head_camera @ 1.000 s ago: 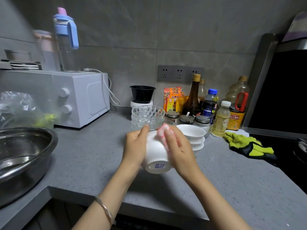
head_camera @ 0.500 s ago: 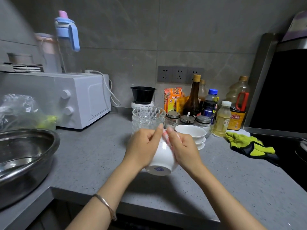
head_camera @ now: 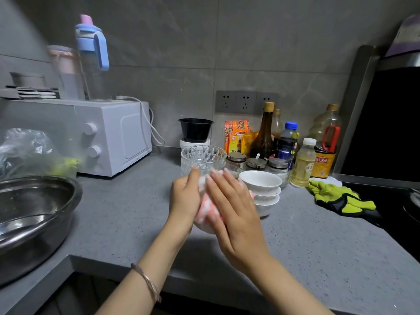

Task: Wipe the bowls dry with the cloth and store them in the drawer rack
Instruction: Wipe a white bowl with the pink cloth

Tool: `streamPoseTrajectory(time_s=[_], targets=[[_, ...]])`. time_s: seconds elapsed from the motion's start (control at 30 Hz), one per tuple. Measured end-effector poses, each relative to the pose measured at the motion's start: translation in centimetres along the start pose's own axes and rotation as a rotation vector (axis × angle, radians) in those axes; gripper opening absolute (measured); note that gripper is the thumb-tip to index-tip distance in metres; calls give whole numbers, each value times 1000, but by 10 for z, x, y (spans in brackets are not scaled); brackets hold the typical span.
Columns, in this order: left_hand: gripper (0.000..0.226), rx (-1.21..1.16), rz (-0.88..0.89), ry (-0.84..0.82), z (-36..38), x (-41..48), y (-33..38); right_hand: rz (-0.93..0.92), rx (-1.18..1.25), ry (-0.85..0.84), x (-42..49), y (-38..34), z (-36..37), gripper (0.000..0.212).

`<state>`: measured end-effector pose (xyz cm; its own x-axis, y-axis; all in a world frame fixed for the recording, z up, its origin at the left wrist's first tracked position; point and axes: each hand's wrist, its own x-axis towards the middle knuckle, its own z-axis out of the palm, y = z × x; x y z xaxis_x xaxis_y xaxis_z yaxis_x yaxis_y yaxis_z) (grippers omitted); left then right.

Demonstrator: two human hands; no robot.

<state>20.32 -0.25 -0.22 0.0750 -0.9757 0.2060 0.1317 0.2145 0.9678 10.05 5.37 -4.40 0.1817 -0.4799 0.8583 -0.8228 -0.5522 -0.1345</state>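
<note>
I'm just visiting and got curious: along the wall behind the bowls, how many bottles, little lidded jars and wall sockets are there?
Bottles: 5
Lidded jars: 3
Wall sockets: 3
Total: 11

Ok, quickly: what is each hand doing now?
Left hand: grips the small white ceramic bowl.
Right hand: open, flat fingers press pink-and-white cloth onto it.
</note>
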Motion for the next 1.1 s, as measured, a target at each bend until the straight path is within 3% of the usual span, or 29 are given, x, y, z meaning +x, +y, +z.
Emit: streamPoseTrajectory(time_s=[0.07, 0.27, 0.4, 0.5, 0.7, 0.8, 0.97, 1.1], targets=[[48, 39, 15, -27, 2, -2, -2, 63, 29, 10, 9, 3, -2, 48], [37, -135, -46, -36, 1, -9, 1, 638, 716, 65, 27, 4, -17, 35], [27, -272, -105, -29, 0, -10, -1, 939, 821, 109, 28, 1, -28, 41], [32, -132, -106, -96, -3, -6, -7, 911, 721, 12, 32, 6, -32, 65], [50, 228, 233, -250, -4, -3, 2, 595, 584, -29, 37, 15, -27, 53], [60, 363, 367, -203, 0, -8, 0, 512, 557, 12, 31, 15, -19, 51], [43, -81, 19, 27, 1, -4, 3, 420, 598, 50, 9, 14, -12, 50], [39, -140, -24, 121, -1, -2, 6, 204, 355, 21, -7, 3, -5, 51]])
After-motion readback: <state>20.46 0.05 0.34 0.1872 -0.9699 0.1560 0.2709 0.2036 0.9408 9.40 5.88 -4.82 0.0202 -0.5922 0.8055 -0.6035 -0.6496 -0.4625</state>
